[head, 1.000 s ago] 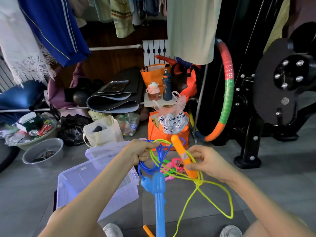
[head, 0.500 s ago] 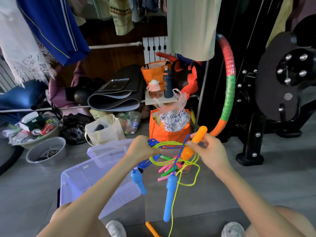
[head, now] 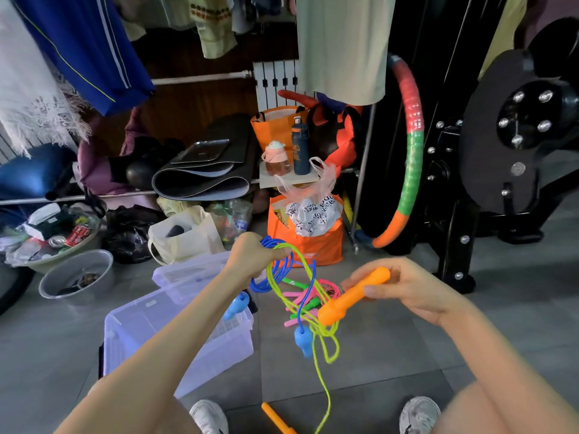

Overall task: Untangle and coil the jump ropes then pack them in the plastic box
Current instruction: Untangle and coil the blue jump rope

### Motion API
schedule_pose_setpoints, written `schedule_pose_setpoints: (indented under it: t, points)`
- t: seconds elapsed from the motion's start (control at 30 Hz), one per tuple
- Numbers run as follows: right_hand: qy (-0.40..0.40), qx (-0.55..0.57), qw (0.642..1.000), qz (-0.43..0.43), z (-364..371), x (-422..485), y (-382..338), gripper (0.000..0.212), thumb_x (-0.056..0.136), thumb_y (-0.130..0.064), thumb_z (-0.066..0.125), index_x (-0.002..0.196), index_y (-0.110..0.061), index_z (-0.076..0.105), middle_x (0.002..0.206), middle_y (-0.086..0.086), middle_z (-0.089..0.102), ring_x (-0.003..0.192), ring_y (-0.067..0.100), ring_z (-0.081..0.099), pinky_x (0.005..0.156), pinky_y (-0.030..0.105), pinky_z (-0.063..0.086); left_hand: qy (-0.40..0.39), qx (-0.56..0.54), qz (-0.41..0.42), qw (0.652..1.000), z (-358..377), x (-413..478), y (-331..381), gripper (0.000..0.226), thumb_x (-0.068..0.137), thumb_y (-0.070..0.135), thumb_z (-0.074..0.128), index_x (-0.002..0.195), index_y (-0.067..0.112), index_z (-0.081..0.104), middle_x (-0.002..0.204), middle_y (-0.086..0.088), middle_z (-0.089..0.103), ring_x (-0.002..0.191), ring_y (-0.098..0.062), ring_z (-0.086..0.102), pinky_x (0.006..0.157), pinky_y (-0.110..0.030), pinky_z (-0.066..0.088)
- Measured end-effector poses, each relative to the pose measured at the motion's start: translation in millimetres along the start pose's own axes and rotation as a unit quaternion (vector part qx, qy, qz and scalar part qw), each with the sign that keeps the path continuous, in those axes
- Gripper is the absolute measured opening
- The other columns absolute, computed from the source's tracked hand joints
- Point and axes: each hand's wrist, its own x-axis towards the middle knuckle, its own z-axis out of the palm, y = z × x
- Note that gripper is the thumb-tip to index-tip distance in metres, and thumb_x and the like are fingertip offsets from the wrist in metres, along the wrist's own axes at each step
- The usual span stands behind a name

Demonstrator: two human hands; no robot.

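My left hand (head: 255, 255) grips a tangled bunch of blue rope (head: 275, 270) and yellow-green rope (head: 300, 270) in the air above the floor. My right hand (head: 404, 286) holds an orange handle (head: 351, 300) of the yellow-green rope, tilted with its thick end down to the left. Two blue handles (head: 302, 339) dangle from the tangle. The other orange handle (head: 277, 418) lies on the floor between my shoes. A pink and green rope (head: 313, 296) lies on the floor behind the tangle. The clear plastic box (head: 163, 324) stands open at the lower left.
The box's lid (head: 191, 270) lies behind it. An orange bag (head: 313, 245), a cream tote (head: 185, 233), a grey bowl (head: 78, 270) and a rack of clutter stand further back. A striped hoop (head: 410, 136) and black gym machine (head: 501, 151) are at the right.
My right hand has swung the orange handle down and out to the right, away from the tangle. The blue handles swing lower under my left hand.
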Motion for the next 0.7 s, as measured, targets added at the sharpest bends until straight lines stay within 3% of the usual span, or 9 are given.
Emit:
schedule_pose_setpoints:
  t: [0.07,0.13,0.2,0.33,0.43,0.53,0.6,0.7]
  points:
    - [0.088,0.152,0.984,-0.01,1,2,7,0.052,0.057,-0.034,0.085,0.097,-0.008,0.065,0.101,0.02,0.07,0.092,0.032,0.069,0.076,0.038,0.058,0.019,0.041,0.018,0.999,-1,1,1,0.058,0.072,0.031,0.08,0.054,0.013,0.028,0.051,-0.006,0.027,0.047,-0.021,0.025,0.048,-0.03,0.024]
    - [0.198,0.229,0.953,-0.003,0,6,10,0.031,0.071,-0.025,0.074,0.091,-0.007,0.057,0.095,0.021,0.07,0.081,0.032,0.07,0.065,0.036,0.059,0.032,0.074,0.033,0.996,-2,1,-1,0.054,0.072,0.035,0.079,0.058,0.009,0.033,0.055,-0.009,0.031,0.053,-0.023,0.029,0.053,-0.033,0.026]
    - [0.264,0.15,0.951,0.055,-3,8,12,0.007,0.085,-0.006,0.058,0.082,-0.011,0.053,0.091,0.019,0.071,0.075,0.027,0.07,0.064,0.032,0.058,0.04,0.072,0.041,0.996,-2,0,-3,0.049,0.072,0.035,0.079,0.062,0.006,0.041,0.056,-0.011,0.035,0.055,-0.024,0.032,0.053,-0.033,0.028]
    - [0.182,-0.117,0.956,0.2,-8,7,29,0.018,0.079,0.006,0.06,0.08,-0.009,0.067,0.087,0.005,0.071,0.079,0.012,0.061,0.067,0.017,0.046,0.042,0.079,0.081,0.993,0,-9,4,0.051,0.073,0.034,0.078,0.056,0.01,0.036,0.051,-0.004,0.032,0.05,-0.019,0.028,0.049,-0.031,0.023]
    - [0.183,-0.154,0.957,0.166,6,14,36,0.008,0.085,-0.007,0.063,0.088,-0.009,0.07,0.081,0.001,0.068,0.072,0.003,0.059,0.059,0.005,0.042,0.03,0.085,0.115,0.989,2,-16,14,0.047,0.075,0.034,0.076,0.059,0.008,0.04,0.052,-0.002,0.032,0.05,-0.017,0.027,0.044,-0.024,0.02]
    - [0.157,-0.114,0.969,0.153,30,32,37,0.019,0.092,-0.022,0.057,0.091,-0.007,0.068,0.091,0.009,0.071,0.074,0.008,0.062,0.06,0.009,0.046,-0.001,0.108,0.152,0.983,3,-20,22,0.046,0.076,0.033,0.076,0.06,0.007,0.041,0.053,-0.003,0.031,0.049,-0.015,0.026,0.044,-0.024,0.022]
    - [0.172,-0.144,0.962,0.153,41,47,42,0.024,0.09,-0.021,0.058,0.097,0.001,0.066,0.099,0.018,0.07,0.076,0.016,0.062,0.067,0.022,0.049,-0.019,0.111,0.158,0.981,2,-23,26,0.045,0.075,0.033,0.076,0.062,0.003,0.046,0.054,-0.004,0.034,0.051,-0.016,0.028,0.046,-0.023,0.021]
    - [0.199,-0.184,0.954,0.127,49,60,42,0.039,0.08,-0.015,0.068,0.117,-0.012,0.058,0.112,0.015,0.064,0.099,0.021,0.062,0.078,0.025,0.05,-0.067,0.107,0.165,0.978,-3,-25,30,0.045,0.074,0.032,0.077,0.069,-0.008,0.055,0.058,-0.009,0.042,0.055,-0.017,0.035,0.053,-0.027,0.029]
